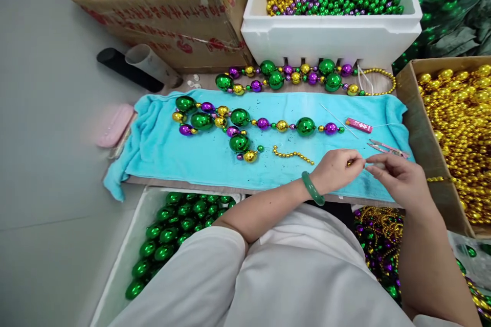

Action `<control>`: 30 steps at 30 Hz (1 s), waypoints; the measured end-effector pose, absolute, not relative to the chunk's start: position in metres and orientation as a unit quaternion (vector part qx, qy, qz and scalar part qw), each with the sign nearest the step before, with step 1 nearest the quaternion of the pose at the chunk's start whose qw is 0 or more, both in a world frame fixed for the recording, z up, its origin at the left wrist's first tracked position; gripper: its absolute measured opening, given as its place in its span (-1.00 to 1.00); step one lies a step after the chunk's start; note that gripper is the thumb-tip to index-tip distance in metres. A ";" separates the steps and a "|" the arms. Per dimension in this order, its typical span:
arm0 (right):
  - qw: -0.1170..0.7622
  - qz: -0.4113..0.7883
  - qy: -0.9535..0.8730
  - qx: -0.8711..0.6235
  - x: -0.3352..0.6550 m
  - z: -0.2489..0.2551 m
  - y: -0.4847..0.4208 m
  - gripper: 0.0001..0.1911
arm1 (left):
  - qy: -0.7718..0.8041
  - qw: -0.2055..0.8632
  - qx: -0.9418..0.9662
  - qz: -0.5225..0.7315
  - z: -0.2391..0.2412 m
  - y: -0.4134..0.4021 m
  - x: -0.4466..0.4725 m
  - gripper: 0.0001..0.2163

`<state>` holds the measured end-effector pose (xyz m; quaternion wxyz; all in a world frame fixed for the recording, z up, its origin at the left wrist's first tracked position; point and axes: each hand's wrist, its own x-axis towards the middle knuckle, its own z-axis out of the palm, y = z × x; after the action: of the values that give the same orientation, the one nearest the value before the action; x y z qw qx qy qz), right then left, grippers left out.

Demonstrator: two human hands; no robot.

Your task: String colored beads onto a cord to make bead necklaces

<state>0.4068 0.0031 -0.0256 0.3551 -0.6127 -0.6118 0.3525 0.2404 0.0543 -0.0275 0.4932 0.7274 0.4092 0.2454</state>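
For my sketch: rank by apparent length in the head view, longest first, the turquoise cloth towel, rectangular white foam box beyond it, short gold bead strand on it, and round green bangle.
1. Towel
2. Foam box
3. Bead strand
4. Bangle (seems nearer, so true size is unsure)

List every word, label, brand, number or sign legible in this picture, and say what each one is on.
No text can be read with certainty.
Cardboard box of purple beads: red printed characters and round emblems, too blurred to read.
Small magenta object on the blue towel: white marks, too small to read.
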 end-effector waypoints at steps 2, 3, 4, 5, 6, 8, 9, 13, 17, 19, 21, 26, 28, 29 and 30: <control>0.333 0.316 -0.612 -0.643 0.416 -0.026 0.004 -0.86 | 0.403 0.511 0.722 0.235 -0.028 0.056 0.236 -0.79; 0.336 0.294 -0.603 -0.662 0.423 -0.027 0.005 -0.86 | 0.401 0.516 0.721 0.229 -0.028 0.057 0.233 -0.78; 0.351 0.268 -0.582 -0.683 0.431 -0.029 0.006 -0.85 | 0.402 0.518 0.720 0.225 -0.029 0.058 0.231 -0.78; 0.377 0.235 -0.550 -0.707 0.439 -0.032 0.007 -0.85 | 0.405 0.519 0.719 0.221 -0.030 0.059 0.229 -0.78; 0.406 0.193 -0.512 -0.733 0.448 -0.035 0.009 -0.85 | 0.409 0.519 0.718 0.218 -0.031 0.060 0.227 -0.78; 0.445 0.098 -0.436 -0.776 0.466 -0.041 0.012 -0.86 | 0.415 0.520 0.715 0.213 -0.033 0.064 0.224 -0.77; 0.439 0.057 -0.413 -0.796 0.474 -0.043 0.013 -0.85 | 0.418 0.522 0.713 0.210 -0.035 0.065 0.223 -0.77; 0.217 0.006 -0.445 -0.869 0.480 -0.044 0.014 -0.76 | 0.433 0.525 0.705 0.201 -0.040 0.068 0.223 -0.77; 0.232 0.045 -0.618 -0.750 0.436 -0.039 0.013 -0.69 | 0.433 0.530 0.703 0.192 -0.047 0.068 0.227 -0.76; 0.296 0.173 -0.684 -0.644 0.408 -0.039 0.014 -0.62 | 0.430 0.536 0.701 0.192 -0.051 0.069 0.229 -0.76; 0.308 0.258 -0.693 -0.598 0.387 -0.041 0.016 -0.63 | 0.429 0.546 0.694 0.194 -0.055 0.071 0.229 -0.75; 0.270 0.285 -0.652 -0.649 0.380 -0.049 0.025 -0.73 | 0.411 0.587 0.678 0.163 -0.065 0.078 0.223 -0.66; 0.235 0.276 -0.646 -0.672 0.388 -0.052 0.026 -0.74 | 0.407 0.586 0.680 0.171 -0.064 0.082 0.217 -0.66; 0.211 0.264 -0.641 -0.689 0.393 -0.054 0.026 -0.75 | 0.410 0.571 0.685 0.189 -0.061 0.084 0.211 -0.67; 0.184 0.251 -0.635 -0.707 0.397 -0.056 0.026 -0.75 | 0.417 0.546 0.695 0.212 -0.057 0.087 0.204 -0.68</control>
<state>0.3974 0.0256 -0.0560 0.1842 -0.7069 -0.6352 0.2507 0.2037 0.0870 -0.0571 0.5458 0.6953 0.4166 0.2123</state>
